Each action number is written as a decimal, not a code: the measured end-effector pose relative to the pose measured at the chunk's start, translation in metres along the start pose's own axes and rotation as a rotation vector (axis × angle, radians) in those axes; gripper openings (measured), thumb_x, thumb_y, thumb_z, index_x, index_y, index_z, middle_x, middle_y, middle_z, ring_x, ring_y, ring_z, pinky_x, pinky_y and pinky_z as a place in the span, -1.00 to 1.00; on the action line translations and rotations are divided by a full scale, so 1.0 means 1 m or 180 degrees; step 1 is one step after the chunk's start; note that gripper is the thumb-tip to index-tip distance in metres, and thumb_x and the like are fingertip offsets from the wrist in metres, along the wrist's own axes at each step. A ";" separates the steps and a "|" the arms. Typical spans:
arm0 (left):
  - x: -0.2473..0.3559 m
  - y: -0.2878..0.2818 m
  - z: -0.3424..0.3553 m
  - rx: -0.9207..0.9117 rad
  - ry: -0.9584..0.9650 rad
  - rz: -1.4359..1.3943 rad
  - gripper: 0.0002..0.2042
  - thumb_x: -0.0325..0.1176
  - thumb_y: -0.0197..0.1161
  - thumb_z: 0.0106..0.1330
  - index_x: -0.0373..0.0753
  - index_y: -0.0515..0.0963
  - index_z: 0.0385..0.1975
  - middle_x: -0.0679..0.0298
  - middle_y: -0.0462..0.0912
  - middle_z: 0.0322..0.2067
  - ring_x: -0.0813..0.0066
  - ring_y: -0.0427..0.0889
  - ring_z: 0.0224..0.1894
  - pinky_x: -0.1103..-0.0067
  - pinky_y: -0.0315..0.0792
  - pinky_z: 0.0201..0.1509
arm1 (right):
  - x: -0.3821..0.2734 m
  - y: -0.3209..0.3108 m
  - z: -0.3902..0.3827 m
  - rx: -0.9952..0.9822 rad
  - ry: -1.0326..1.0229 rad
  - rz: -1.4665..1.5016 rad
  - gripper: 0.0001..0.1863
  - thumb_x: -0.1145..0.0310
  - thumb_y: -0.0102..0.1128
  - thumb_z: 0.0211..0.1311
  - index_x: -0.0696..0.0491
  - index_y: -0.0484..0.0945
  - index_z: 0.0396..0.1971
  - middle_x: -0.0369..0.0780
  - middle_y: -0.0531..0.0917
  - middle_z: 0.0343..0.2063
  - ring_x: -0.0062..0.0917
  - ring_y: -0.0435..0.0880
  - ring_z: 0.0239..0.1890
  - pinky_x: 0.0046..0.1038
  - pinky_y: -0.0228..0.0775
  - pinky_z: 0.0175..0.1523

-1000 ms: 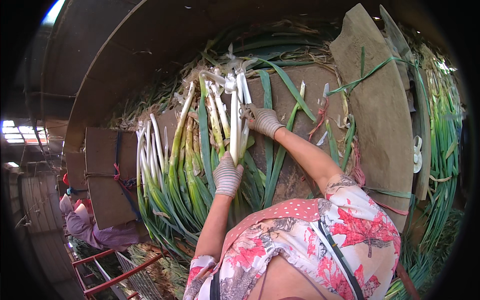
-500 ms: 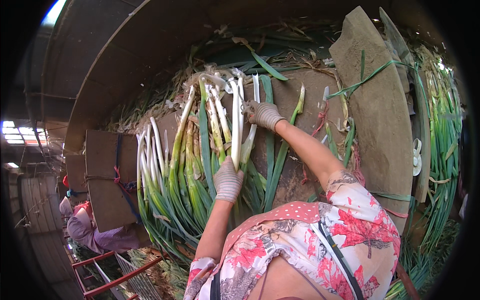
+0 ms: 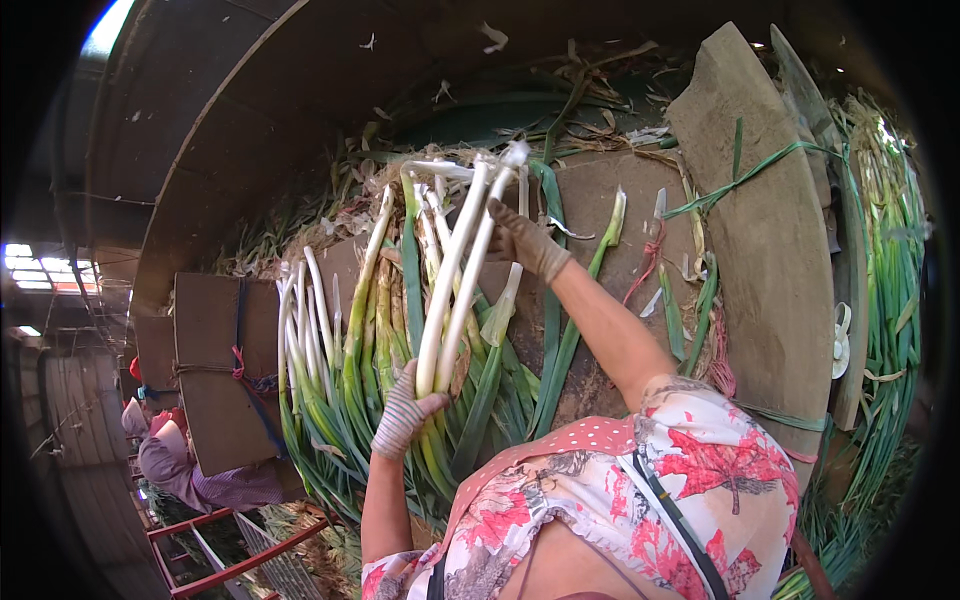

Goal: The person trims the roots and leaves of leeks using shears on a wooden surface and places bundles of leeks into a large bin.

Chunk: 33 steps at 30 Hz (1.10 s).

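Observation:
My left hand (image 3: 408,408), in a striped grey glove, is closed around two long green onions (image 3: 455,275). Their white shafts slant up and to the right, with the root ends uppermost. Beside the upper part of these shafts is my gloved right hand (image 3: 528,243), its fingers apart and nothing visibly gripped. A loose pile of more green onions (image 3: 375,330) lies under and left of my left hand, white ends away from me and leaves toward me. A peeled leaf piece (image 3: 500,315) lies right of the held stalks.
Trimmed leaves and dry skins (image 3: 590,110) litter the far side. A brown board (image 3: 755,230) tied with green twine stands at the right, with more onions (image 3: 888,270) beyond it. Another tied board (image 3: 225,370) is at the left, near a person in purple (image 3: 190,465).
My left hand has moved left and down, tilting the onions rightward at the top. My right hand has shifted slightly down and its fingers have spread. Small white scraps now hang in the air.

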<state>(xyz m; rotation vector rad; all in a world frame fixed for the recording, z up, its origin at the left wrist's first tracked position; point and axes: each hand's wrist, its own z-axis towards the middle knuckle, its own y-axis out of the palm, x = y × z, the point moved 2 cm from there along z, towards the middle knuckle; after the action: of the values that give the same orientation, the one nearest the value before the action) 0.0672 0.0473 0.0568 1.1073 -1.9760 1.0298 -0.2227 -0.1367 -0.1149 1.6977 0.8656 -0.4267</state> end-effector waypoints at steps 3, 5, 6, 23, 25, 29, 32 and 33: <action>-0.007 0.013 -0.025 -0.0398 -0.0432 -0.0192 -0.28 -0.45 0.41 0.09 -0.26 0.30 0.33 0.26 0.59 -0.14 0.53 0.58 -0.19 0.57 0.54 -0.07 | 0.007 0.010 0.063 -0.0523 -0.0261 0.1906 -0.65 0.07 0.26 0.29 0.10 0.60 -0.26 -0.15 0.69 -0.51 -0.35 0.72 -0.49 -0.23 0.67 -0.32; -0.010 0.020 -0.037 -0.0407 -0.0719 -0.0503 -0.31 -0.42 0.41 0.07 -0.27 0.34 0.28 0.26 0.64 -0.30 0.48 0.62 -0.33 0.55 0.55 -0.23 | 0.013 -0.006 0.107 0.0215 0.0129 0.1654 -0.78 0.27 0.31 0.22 0.12 0.58 -0.31 -0.13 0.69 -0.51 -0.27 0.72 -0.49 -0.12 0.67 -0.36; -0.009 0.018 -0.043 -0.0246 -0.0578 -0.0696 -0.30 -0.40 0.42 0.04 -0.29 0.34 0.26 0.26 0.64 -0.30 0.48 0.62 -0.33 0.55 0.55 -0.22 | 0.017 -0.014 0.127 0.0212 0.0308 0.1631 -0.79 0.27 0.29 0.23 0.11 0.57 -0.33 -0.11 0.68 -0.51 -0.24 0.70 -0.50 -0.14 0.67 -0.38; -0.017 -0.028 -0.177 0.0249 -0.0948 0.0518 -0.42 -0.41 0.48 -0.03 -0.32 0.48 0.08 0.32 0.60 -0.23 0.57 0.54 -0.18 0.59 0.46 -0.01 | -0.051 0.021 -0.010 -0.2105 -0.0265 -0.3915 -0.17 0.19 0.48 0.04 -0.06 0.32 0.35 -0.12 0.51 0.22 -0.28 0.48 0.27 -0.32 0.21 0.41; -0.009 -0.033 -0.187 0.0356 -0.1108 0.0009 -0.43 -0.41 0.47 -0.03 -0.31 0.49 0.06 0.32 0.60 -0.26 0.57 0.54 -0.19 0.60 0.46 -0.01 | -0.036 0.025 -0.012 -0.1778 -0.0770 -0.5368 -0.54 0.36 0.34 0.14 -0.11 0.62 0.10 -0.18 0.78 -0.21 -0.46 0.70 -0.08 -0.30 0.51 0.01; -0.006 -0.048 -0.218 0.0276 -0.1245 0.0207 -0.39 -0.41 0.50 -0.09 -0.31 0.50 0.07 0.34 0.61 -0.23 0.59 0.55 -0.21 0.64 0.48 -0.08 | -0.161 -0.047 0.000 0.1614 -0.0376 -0.5411 -0.74 0.30 0.09 0.30 -0.04 0.71 -0.12 -0.09 0.75 -0.20 -0.33 0.75 -0.16 -0.30 0.56 -0.11; -0.020 -0.068 -0.224 0.0590 -0.1163 -0.0381 -0.33 -0.48 0.50 -0.11 -0.31 0.49 0.13 0.29 0.64 -0.17 0.51 0.62 -0.16 0.55 0.57 -0.03 | -0.207 -0.049 -0.008 0.2193 -0.0078 -0.6607 -0.31 0.00 0.36 0.16 0.01 0.46 0.24 -0.04 0.59 0.16 -0.25 0.59 0.18 -0.31 0.46 0.19; -0.027 -0.077 -0.222 0.0744 -0.1185 -0.0396 -0.33 -0.49 0.50 -0.12 -0.31 0.49 0.14 0.28 0.64 -0.18 0.50 0.63 -0.17 0.53 0.59 -0.05 | -0.193 -0.031 -0.012 0.0995 -0.0851 -0.5851 -0.26 0.14 0.39 0.15 -0.04 0.35 0.33 -0.05 0.50 0.24 -0.24 0.48 0.28 -0.29 0.38 0.29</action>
<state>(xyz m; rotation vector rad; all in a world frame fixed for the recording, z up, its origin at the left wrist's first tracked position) 0.1808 0.2223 0.1674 1.6283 -2.0706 1.0673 -0.3755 -0.1851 -0.0030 0.5466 2.0194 -1.9745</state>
